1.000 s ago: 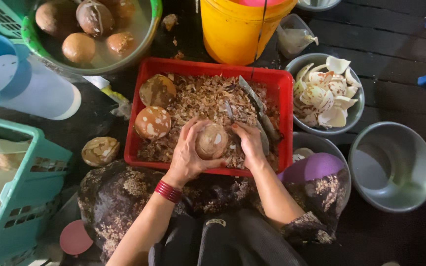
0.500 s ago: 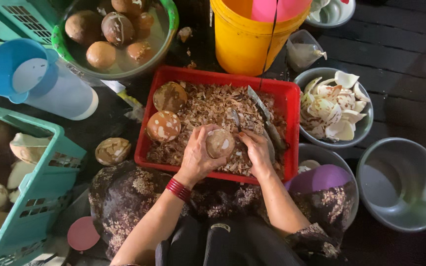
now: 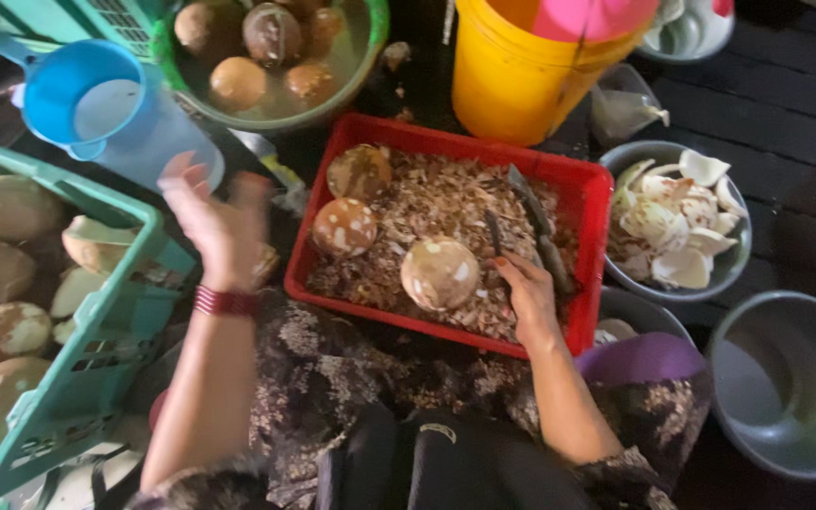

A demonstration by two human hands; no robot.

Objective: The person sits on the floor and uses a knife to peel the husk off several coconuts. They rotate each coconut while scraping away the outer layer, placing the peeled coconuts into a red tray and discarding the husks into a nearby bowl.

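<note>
A red tray full of brown shavings lies in front of me. A partly peeled round coconut rests in it, with two more, one at the left and one behind it. My right hand sits in the tray just right of the near coconut, fingers closed around a small dark knife. My left hand, blurred, is lifted off to the left over the green basket, fingers spread and holding nothing. A longer blade lies on the shavings.
The green basket holds several brown coconuts. A blue jug and a green bowl of soaking coconuts stand behind. A yellow bucket, a metal bowl of white coconut pieces and an empty metal bowl are to the right.
My left hand let go of the coconut in the tray and swung up and left toward the basket. The coconut stays on the shavings; my right hand remains beside it.
</note>
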